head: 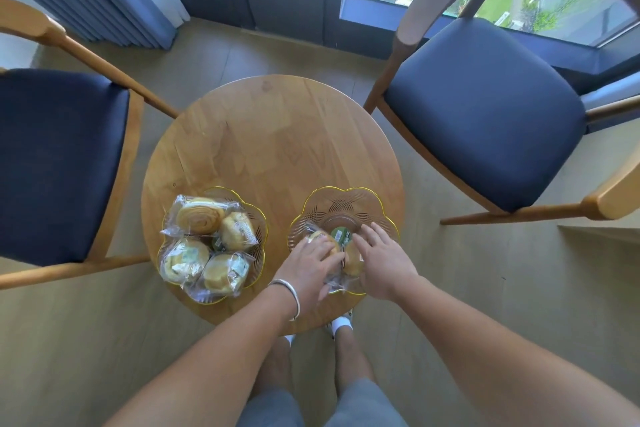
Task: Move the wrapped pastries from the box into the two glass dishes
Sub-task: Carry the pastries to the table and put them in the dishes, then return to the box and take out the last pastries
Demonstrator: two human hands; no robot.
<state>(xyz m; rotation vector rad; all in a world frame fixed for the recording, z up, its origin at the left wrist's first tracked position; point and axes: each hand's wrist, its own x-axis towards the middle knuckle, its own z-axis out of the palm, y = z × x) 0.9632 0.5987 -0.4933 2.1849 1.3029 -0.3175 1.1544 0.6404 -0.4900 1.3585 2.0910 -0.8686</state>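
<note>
- My left hand (309,262) and right hand (382,258) are both lying over the wrapped pastries (341,248) in the right glass dish (341,204), fingers fairly straight, seemingly settling them so they sit inside its rim.
- The left glass dish (256,215), lower left on the bench (277,135), is holding 4 pastries (207,243).
- The box is not showing anywhere.

Round table (277,135), two blue chairs (485,107)
</note>
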